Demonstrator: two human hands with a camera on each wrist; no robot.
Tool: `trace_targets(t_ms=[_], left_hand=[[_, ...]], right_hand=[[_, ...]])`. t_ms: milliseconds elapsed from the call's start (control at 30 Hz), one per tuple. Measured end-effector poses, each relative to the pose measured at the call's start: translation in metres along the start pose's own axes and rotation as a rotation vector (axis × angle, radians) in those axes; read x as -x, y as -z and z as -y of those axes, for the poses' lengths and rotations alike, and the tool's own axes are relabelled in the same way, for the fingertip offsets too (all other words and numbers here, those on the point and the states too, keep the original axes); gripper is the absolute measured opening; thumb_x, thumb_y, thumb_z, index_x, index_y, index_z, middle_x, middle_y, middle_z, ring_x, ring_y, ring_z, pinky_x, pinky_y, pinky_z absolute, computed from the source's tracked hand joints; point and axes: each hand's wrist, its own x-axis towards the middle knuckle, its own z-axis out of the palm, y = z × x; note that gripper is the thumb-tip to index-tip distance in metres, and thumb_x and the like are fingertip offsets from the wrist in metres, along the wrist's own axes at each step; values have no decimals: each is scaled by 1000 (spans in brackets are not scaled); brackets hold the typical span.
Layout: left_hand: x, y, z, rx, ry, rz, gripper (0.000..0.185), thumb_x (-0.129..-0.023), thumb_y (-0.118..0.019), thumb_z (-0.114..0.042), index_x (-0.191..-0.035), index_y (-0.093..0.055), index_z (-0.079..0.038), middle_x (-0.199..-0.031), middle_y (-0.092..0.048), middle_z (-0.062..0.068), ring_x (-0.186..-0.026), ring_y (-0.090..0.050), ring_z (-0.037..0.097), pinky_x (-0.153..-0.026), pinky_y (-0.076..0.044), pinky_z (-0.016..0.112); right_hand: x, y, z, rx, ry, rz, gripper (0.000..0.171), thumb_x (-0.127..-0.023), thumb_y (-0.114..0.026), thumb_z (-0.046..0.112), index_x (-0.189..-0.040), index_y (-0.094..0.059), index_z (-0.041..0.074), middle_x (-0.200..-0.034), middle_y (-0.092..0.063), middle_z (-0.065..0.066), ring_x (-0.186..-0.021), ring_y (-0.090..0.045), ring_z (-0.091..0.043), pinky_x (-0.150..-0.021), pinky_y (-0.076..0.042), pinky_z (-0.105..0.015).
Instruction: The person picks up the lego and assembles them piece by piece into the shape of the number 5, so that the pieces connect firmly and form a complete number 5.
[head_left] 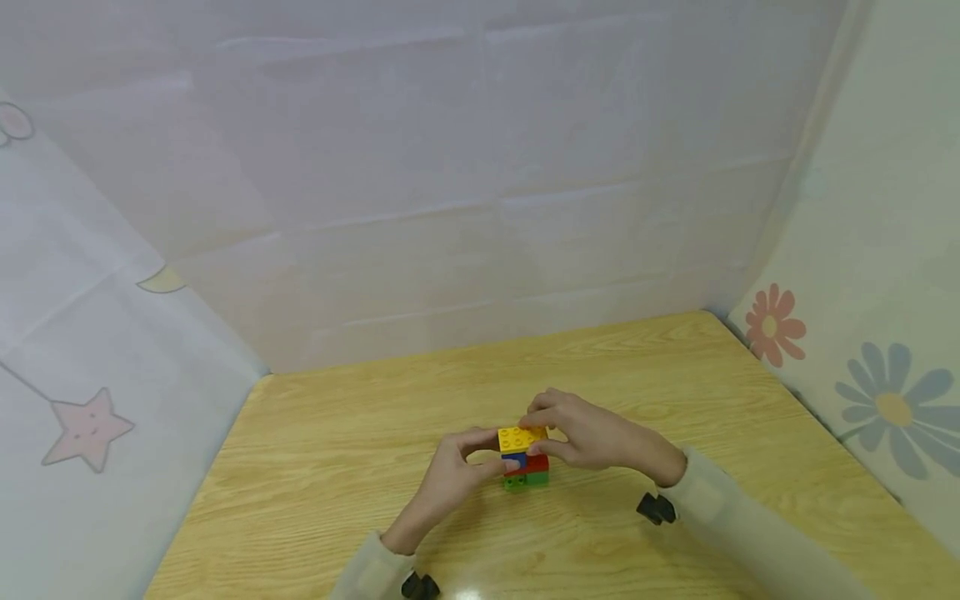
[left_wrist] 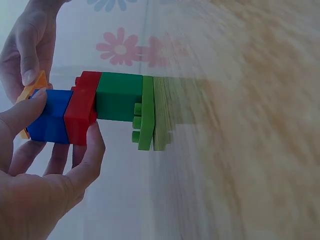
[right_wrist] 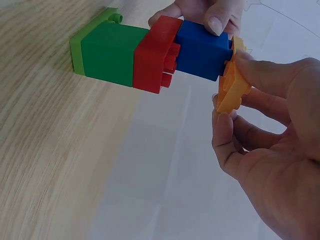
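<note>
A tower of toy building bricks stands on the table, with a light green plate [left_wrist: 148, 112] at the bottom. Above it come a green brick [left_wrist: 120, 95], a red brick [left_wrist: 81, 109] and a blue brick [right_wrist: 202, 47]. My left hand [head_left: 452, 477] grips the blue brick between thumb and fingers, one fingertip by the red brick. At the top, my right hand [head_left: 588, 433] pinches a yellow brick [head_left: 513, 438] by its edges. In the right wrist view, that yellow brick sits slightly tilted against the blue brick's studs, overhanging it.
The wooden table [head_left: 337, 450] carries the tower near its middle. A pale cloth wall [head_left: 450, 208] rises behind it. Printed side sheets [head_left: 862, 275] border the table at left and right. A black clip-like piece [head_left: 657, 508] hangs at each wrist.
</note>
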Motion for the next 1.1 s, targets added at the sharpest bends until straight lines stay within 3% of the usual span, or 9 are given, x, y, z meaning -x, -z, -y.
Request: trace_targets(t_ms=[300,800,1100], left_hand=[[-3,-1,3,37,8,13,38,-94,-80,-27,-132,-74,-29,-126,-73,-3,-122,-64,21,-117,-41,66],[-4,1,1,75,-9,1,39,-92,-83,-23,-130,-76,-27,-123,-74,-1,-120,-66,20,-120,-41,63],[-3,-2,4,101,16,-5,39,-92,-83,-24,-131,-76,-25,-126,-75,0,-121,-66,19,-120,-39,64]], right_hand=[[-1,0,-2,21,10,6,29,-102,-70,26,-125,-74,9,-119,-69,-7,-102,-60,-18,-87,-57,-33],[-7,7,5,78,-22,91,25,-102,-71,22,-125,-74,12,-121,-69,-9,-104,-60,-20,-90,-58,-35],[-5,-2,3,15,-63,30,31,-100,-74,26,-126,-76,9,-117,-68,-6,-100,-62,-19,-87,-57,-32]])
